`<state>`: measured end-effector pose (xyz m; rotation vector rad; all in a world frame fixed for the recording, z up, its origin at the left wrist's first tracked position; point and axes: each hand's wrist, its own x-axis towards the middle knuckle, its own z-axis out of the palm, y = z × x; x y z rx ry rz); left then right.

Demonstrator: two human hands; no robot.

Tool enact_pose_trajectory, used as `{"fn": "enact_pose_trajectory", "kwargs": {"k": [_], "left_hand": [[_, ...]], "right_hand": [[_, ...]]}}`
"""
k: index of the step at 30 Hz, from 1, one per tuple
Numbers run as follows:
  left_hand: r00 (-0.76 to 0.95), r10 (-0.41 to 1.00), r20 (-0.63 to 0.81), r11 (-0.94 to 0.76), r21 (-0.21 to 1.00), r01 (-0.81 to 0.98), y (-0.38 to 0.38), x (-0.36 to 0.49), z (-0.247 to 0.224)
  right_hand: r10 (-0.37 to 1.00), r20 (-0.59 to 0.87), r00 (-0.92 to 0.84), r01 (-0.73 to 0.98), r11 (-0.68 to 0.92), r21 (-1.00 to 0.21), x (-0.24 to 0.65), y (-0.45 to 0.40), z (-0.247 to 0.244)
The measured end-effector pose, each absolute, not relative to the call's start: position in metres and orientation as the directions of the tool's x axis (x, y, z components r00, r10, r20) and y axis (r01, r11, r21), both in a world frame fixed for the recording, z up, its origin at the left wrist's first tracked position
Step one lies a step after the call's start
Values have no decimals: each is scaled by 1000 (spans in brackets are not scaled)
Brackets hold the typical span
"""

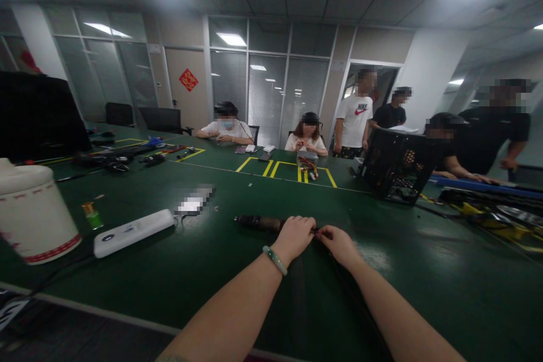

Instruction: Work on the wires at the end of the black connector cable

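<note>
A dark electric screwdriver lies low over the green table with its bit end pointing left. Wrapped around its rear part is my left hand, closed, with a green and white bangle on the wrist. My right hand pinches at the tool's back end, where a black cable runs down toward me under my right forearm. The joint between cable and screwdriver is mostly hidden by my fingers.
On the left stand a white canister, a small green-yellow bottle and a white power strip. A black computer case is at right. Several people sit or stand across the green table; a dark monitor is far left.
</note>
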<state>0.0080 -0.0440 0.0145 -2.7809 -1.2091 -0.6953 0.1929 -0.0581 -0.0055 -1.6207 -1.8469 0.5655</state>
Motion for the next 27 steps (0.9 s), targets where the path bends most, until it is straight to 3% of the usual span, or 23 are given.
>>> {"fn": "enact_pose_trajectory", "kwargs": {"k": [27], "left_hand": [[568,700,432,-689,200,697,-44,7,16]], "right_hand": [[985,146,-89,688,167,-706,197,-55,-11]]}}
